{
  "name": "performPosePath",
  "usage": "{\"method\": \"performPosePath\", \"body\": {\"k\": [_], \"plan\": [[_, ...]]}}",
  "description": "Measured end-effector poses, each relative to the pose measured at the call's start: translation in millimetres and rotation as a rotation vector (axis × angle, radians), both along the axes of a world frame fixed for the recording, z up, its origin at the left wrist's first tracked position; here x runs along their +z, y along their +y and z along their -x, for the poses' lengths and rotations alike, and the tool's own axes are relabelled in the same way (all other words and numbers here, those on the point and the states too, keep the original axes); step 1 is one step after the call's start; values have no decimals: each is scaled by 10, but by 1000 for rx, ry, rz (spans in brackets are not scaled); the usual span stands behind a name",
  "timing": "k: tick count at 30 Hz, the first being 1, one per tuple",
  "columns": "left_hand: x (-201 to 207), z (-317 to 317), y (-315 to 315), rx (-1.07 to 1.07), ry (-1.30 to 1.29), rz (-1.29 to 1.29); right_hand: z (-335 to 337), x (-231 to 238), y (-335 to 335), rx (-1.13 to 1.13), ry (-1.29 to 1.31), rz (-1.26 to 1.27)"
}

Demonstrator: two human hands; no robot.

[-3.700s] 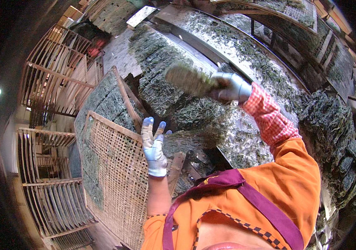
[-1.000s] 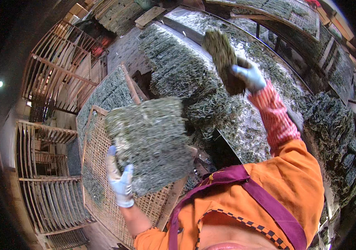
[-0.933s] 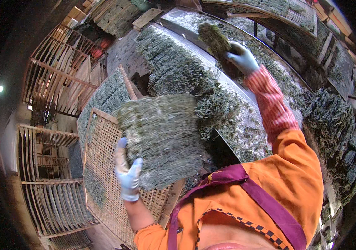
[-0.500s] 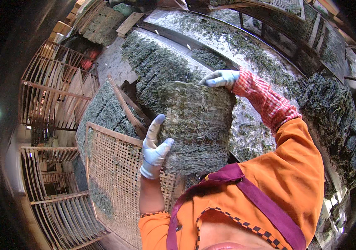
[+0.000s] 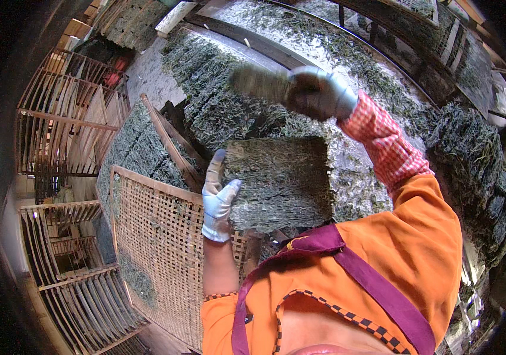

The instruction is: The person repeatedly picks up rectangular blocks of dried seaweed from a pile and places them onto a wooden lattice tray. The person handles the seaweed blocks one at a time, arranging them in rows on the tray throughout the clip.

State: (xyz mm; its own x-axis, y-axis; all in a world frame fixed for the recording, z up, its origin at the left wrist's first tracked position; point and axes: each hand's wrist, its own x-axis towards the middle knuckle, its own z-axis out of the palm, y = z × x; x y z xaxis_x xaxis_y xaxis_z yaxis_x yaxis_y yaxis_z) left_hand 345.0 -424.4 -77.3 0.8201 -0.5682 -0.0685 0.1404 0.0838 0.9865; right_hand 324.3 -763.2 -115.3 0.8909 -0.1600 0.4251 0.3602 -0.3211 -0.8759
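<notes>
now that the right hand has let go of the dried seaweed sheet and lifted, fist closed on a blurred brush-like tool, the left hand, fingers spread, alone steadies that sheet beside the woven bamboo frame.

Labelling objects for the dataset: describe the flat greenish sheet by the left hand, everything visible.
The sheet is a roughly square mat of dark green, dried, stringy strands, thin and rough-surfaced, with ragged edges. It lies flat, facing the camera, on top of a heap of similar greenish material. The gloved left hand touches its left edge, fingers spread. The right hand is above it, apart, holding a blurred brush-like tool. A woven lattice tray lies to its left.
</notes>
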Motion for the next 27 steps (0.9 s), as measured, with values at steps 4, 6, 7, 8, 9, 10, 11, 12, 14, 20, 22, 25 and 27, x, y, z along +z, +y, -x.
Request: {"method": "performPosePath", "body": {"k": [4,6,7,8,9,10,11,12,14,20,22,25,27], "plan": [[23,-13,55,-30,51,64,-453,-211,-441,-391,291,279],[46,-10,68,-16,-47,-14,-619,-420,-524,-429,640,697],[56,-14,66,-3,-74,-57,-619,-517,-538,-407,592,573],[65,-5,66,-20,-129,-48,-559,-616,-481,-321,519,301],[67,-3,52,-36,-143,-14,-482,-677,-401,-140,386,-122],[63,6,37,-23,-112,-36,-396,-703,-294,21,330,-368],[58,22,18,-45,-107,3,-221,-691,-222,229,349,-232],[52,31,-4,-54,-74,4,24,-653,-148,457,392,-235],[11,67,-74,-80,17,71,288,-547,205,810,537,-247],[-154,62,-161,-22,56,-103,514,-42,89,399,314,228],[-206,0,-163,-7,49,-2,376,-23,-57,213,245,163],[-267,-82,-160,35,64,48,64,-119,-308,-322,219,626],[-293,-125,-174,43,55,82,-80,-241,-450,-450,552,865]]}}
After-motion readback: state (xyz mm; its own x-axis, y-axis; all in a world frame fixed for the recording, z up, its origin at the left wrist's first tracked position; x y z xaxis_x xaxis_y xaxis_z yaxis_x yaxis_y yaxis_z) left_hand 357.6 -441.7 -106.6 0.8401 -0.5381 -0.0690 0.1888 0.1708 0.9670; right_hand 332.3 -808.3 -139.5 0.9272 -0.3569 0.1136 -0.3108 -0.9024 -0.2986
